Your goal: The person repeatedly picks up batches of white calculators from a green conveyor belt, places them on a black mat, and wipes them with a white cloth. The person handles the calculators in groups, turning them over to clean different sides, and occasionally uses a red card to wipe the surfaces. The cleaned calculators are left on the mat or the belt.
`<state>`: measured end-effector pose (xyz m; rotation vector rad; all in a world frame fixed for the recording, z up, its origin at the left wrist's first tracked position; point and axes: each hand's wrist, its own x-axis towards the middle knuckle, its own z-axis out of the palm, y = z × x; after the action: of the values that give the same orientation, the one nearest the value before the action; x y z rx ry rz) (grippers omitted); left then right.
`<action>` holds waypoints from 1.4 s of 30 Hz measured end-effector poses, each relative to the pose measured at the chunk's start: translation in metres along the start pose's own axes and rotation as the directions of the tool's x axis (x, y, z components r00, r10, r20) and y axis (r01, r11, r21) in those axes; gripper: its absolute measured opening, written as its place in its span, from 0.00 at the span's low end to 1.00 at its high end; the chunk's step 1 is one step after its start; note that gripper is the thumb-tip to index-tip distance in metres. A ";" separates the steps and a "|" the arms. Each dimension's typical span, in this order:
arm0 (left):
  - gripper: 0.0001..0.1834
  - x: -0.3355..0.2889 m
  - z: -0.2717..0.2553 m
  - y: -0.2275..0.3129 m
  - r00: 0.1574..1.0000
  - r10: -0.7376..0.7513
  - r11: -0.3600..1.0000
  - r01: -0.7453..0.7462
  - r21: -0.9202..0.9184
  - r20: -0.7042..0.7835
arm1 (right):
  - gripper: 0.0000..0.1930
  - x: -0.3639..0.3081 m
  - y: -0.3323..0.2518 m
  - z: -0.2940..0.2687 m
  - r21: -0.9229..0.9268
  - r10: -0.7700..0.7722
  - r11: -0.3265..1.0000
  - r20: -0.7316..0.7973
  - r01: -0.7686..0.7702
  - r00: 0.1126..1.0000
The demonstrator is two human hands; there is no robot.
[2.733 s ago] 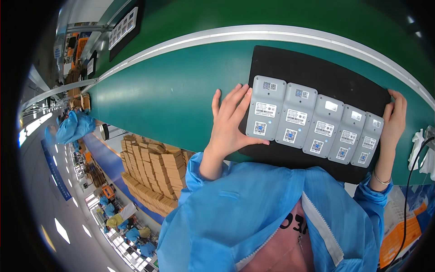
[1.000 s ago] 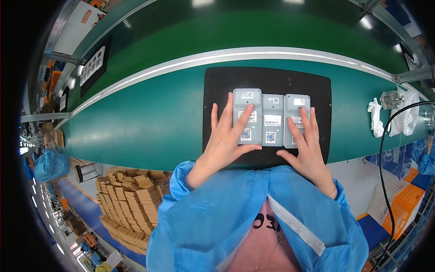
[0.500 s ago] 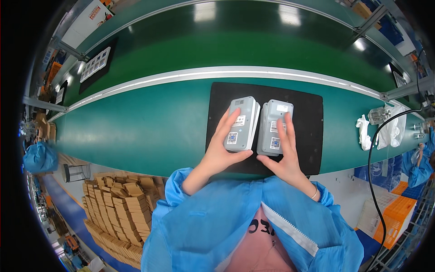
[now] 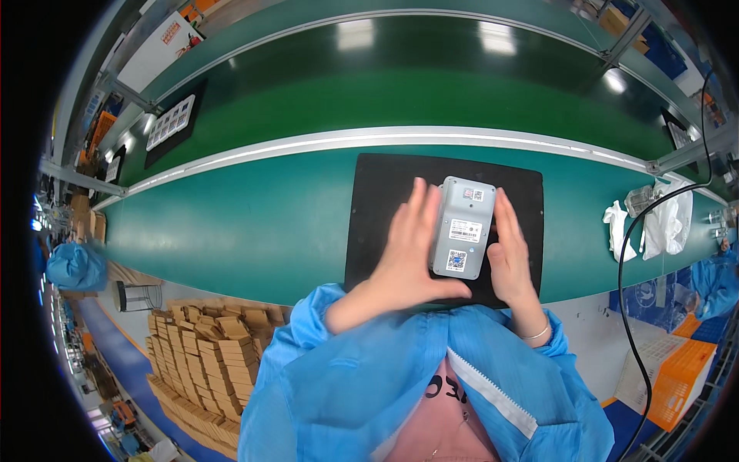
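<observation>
Top device: There it is, the grey device (image 4: 463, 208), label side up near the middle of the black mat (image 4: 377, 181), its long axis leaning between twelve and one o'clock.
Layer beneath: You have an edge peeping out on its nine o'clock side, so at least one more seems to lie underneath; how many, you can't tell from above.
Left hand: Your left hand (image 4: 406, 245) is at nine o'clock, blurred, fingers straight, thumb spread wide towards six; whether it touches the casing is unclear.
Right hand: Your right hand (image 4: 510, 250) is at three o'clock, fingers straight and close to one another, just beside the casing, clamped on nothing.
Slide risk: Push harder from nine than from three and the upper casing could skate off whatever is below it.
Grip risk: With that edge jutting out, an uneven squeeze might catch one layer and let the other drop.
Label risk: Drag your thumb over the square-code label (image 4: 456, 260) and you could scuff it or lift a corner.
Sleeve risk: The mat's six o'clock edge sits close to your blue jacket (image 4: 362, 369); a snagged cuff might shift everything on the counter (image 4: 231, 215).
</observation>
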<state>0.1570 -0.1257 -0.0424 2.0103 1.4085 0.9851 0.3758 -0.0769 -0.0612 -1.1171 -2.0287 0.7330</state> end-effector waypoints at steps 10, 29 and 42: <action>0.63 0.005 0.010 -0.016 0.981 -0.092 0.761 0.181 -0.624 0.172 | 0.59 0.003 -0.021 0.000 0.337 0.207 0.901 0.223 -0.275 0.952; 0.79 -0.018 0.037 -0.031 0.890 0.449 0.842 -0.453 -0.293 -0.084 | 0.66 -0.027 0.006 0.025 0.022 -0.439 0.897 -0.075 0.441 0.896; 0.84 -0.021 0.026 -0.023 0.972 0.236 0.792 -0.186 -0.582 0.011 | 0.59 -0.011 -0.036 -0.024 -0.289 -0.337 0.884 0.150 0.367 0.930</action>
<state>0.1595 -0.1367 -0.0815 1.7282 0.7127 1.2303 0.3814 -0.1001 -0.0232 -0.8495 -2.4041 0.2877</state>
